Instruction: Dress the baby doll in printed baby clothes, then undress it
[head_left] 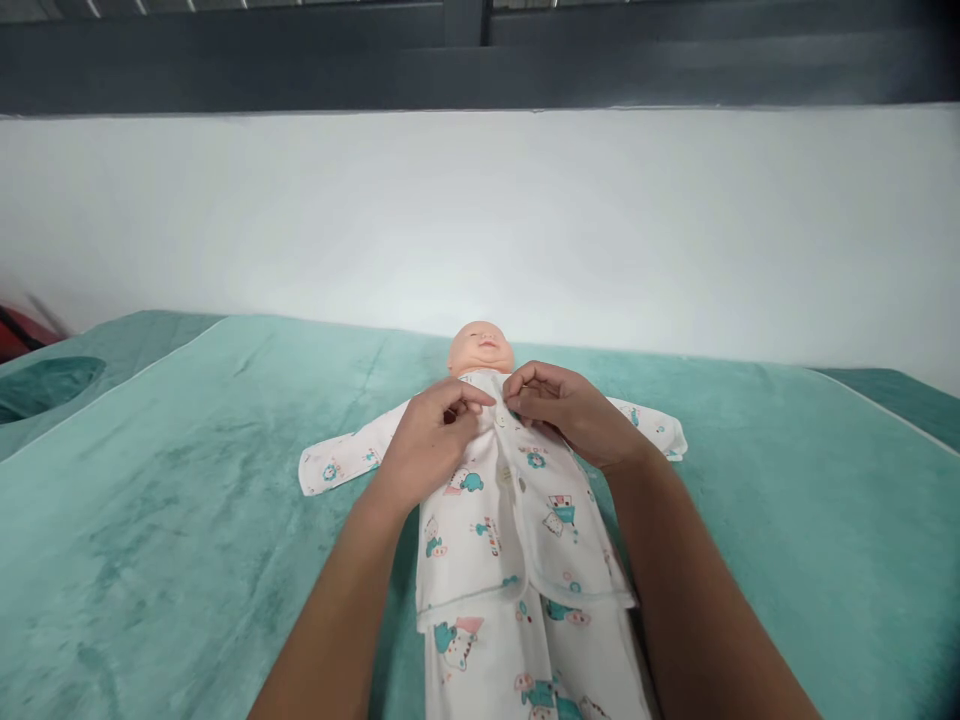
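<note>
A baby doll [482,347] lies on its back, dressed in a white long-sleeved baby shirt [465,530] with animal prints in teal and pink. My right hand [559,405] pinches the shirt's front edge just below the collar. Opposite it, my left hand [442,430] rests over the chest, index fingertip at the front opening and thumb held apart from it. A pale button [501,418] shows between the hands, with another button [505,476] lower down. The shirt's lower front edges part over matching printed trousers [487,670].
Teal plush fabric [187,520] covers the surface under the doll. Behind it stands a white wall [480,220] with a dark frame [300,60] above. Something red [22,330] sits at the far left. Both sleeves lie spread outward.
</note>
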